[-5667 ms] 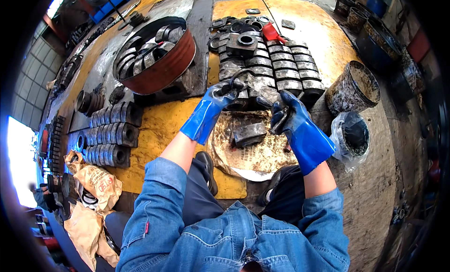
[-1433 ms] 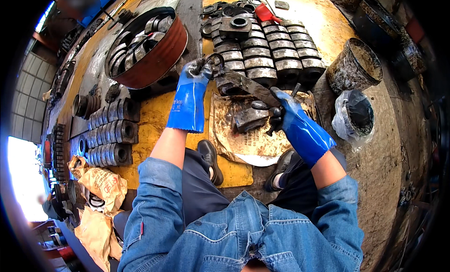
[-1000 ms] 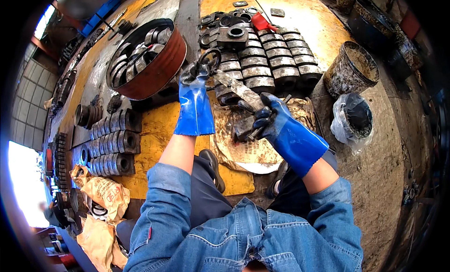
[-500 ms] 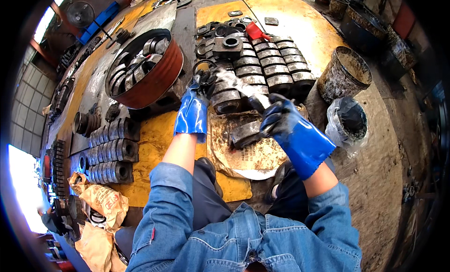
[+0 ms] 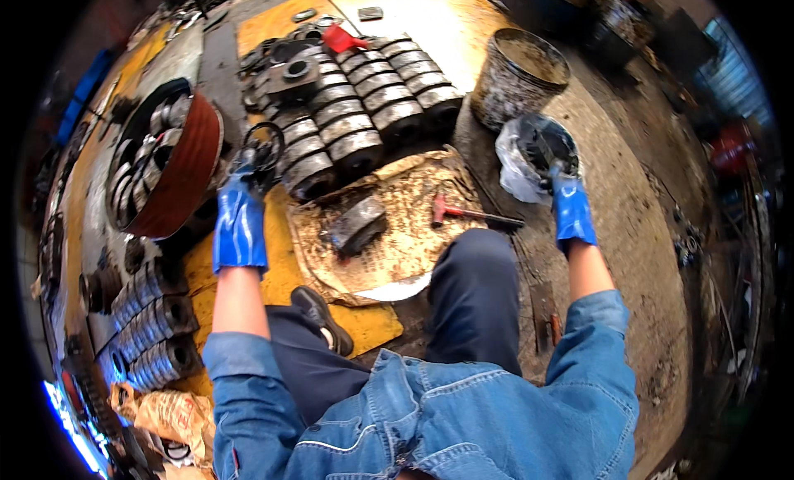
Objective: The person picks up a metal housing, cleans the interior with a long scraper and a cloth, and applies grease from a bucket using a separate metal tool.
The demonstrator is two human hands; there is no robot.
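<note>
My left hand (image 5: 241, 170), in a blue rubber glove with a blackened front, is closed on a dark ring (image 5: 266, 137) beside the near left end of the rows of metal parts. On the right, my gloved right hand (image 5: 566, 178) reaches over the near rim of a bucket lined with clear plastic (image 5: 519, 162). Its fingertips are down in the dark contents, so what they hold, if anything, does not show. Between my hands, a curved metal block (image 5: 360, 224) rests on a stained sheet (image 5: 397, 261). A red-headed hammer (image 5: 440, 209) lies at the sheet's right edge.
Rows of curved metal parts (image 5: 347, 120) stand ahead, with a red scoop (image 5: 341, 39) on top. A reddish drum (image 5: 186, 166) full of metal pieces is at left. Behind the lined bucket stands a crusted pail (image 5: 504, 83). More parts (image 5: 153, 323) lie lower left.
My right hand has moved away from the sheet to the lined bucket, and the blurred pale, long thing it held is out of sight. The view has shifted right. My left hand keeps the ring.
</note>
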